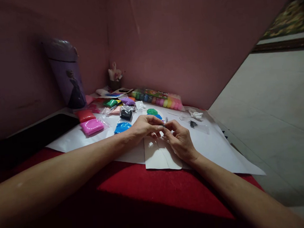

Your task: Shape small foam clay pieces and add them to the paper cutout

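My left hand (pixel 146 126) and my right hand (pixel 180 138) meet over a white card (pixel 160 158), their fingertips pinched together. Between them is a small dark piece, mostly covered by the fingers, so its kind is unclear. Just beyond the fingers, green textured clay (pixel 152 111) and blue clay (pixel 156 117) lie on the card's far part. A small fork (pixel 166 119) shows its tines behind my right fingers. Left of my left hand rest a packet of blue clay (pixel 122 127) and a packet of black clay (pixel 126 114).
White paper (pixel 209 151) covers a red cloth (pixel 136 181). Pink (pixel 92 127) and red (pixel 85 115) clay packets lie left. A long bag of coloured clays (pixel 158 99) sits at the back. Black scraps (pixel 193 124) lie right; a purple bin (pixel 68 78) stands back left.
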A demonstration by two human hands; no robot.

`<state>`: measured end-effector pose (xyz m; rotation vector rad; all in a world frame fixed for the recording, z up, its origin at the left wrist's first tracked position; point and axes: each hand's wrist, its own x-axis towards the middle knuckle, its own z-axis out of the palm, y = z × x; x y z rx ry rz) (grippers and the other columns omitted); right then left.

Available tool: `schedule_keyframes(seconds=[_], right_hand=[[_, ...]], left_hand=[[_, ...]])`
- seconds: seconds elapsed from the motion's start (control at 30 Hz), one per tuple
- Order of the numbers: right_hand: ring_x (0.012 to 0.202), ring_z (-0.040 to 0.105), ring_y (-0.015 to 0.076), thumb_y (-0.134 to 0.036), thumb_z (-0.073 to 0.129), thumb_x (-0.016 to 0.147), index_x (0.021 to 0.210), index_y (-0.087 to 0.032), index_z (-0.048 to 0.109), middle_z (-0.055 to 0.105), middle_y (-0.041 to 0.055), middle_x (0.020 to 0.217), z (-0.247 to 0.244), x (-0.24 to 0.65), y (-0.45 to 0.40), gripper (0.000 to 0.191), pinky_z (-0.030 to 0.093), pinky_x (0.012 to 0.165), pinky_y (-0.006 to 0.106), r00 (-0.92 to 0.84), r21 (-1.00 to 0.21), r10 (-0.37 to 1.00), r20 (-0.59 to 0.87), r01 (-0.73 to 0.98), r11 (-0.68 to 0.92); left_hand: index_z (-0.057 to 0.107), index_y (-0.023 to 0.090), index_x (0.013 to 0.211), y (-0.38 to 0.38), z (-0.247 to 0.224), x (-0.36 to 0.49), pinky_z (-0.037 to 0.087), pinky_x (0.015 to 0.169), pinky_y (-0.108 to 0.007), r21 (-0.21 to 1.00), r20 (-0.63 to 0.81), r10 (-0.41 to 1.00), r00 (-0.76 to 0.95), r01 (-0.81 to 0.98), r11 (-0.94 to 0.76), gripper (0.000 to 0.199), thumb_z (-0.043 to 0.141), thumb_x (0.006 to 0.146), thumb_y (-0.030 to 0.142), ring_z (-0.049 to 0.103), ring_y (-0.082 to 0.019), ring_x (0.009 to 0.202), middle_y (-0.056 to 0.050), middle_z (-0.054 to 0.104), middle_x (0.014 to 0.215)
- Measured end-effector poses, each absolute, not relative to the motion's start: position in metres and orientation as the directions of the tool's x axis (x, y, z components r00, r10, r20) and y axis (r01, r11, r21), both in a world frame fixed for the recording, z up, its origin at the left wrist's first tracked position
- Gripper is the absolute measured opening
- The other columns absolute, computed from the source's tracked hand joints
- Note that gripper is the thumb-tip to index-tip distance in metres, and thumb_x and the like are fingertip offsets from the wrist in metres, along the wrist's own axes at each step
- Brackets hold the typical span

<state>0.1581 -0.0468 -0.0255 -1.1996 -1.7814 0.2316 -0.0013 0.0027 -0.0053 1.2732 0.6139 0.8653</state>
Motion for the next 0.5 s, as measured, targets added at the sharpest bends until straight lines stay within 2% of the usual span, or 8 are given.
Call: schedule_keyframes(seconds=[0.2, 0.5], right_hand=[[0.074, 0.061, 0.0179, -0.033, 0.056, 0.09, 0.087, -0.021, 0.059, 0.066, 0.0035, 0.081, -0.0283, 0.1581, -0.046, 0.014, 0.047, 0.061, 0.029, -0.056, -0.631, 0.808, 0.587, 0.594, 0.499], [0.075, 0.062, 0.0189, -0.031, 0.058, 0.089, 0.086, -0.02, 0.063, 0.067, 0.0045, 0.082, -0.0278, 0.1583, -0.0452, 0.012, 0.048, 0.062, 0.03, -0.055, -0.571, 0.778, 0.626, 0.647, 0.506]], left_hand=[[0.066, 0.007, 0.084, 0.0056, -0.0082, -0.0003, 0.049, 0.047, -0.024, 0.965, 0.09, 0.829, 0.553, -0.253, 0.064, 0.011, 0.069, 0.074, 0.008, 0.06, -0.011, 0.047, -0.002, 0.065, 0.059], [0.066, 0.006, 0.081, 0.0026, -0.0052, -0.0013, 0.046, 0.048, -0.022, 0.96, 0.087, 0.845, 0.528, -0.272, 0.071, 0.006, 0.068, 0.076, 0.009, 0.058, -0.01, 0.047, -0.002, 0.062, 0.057]])
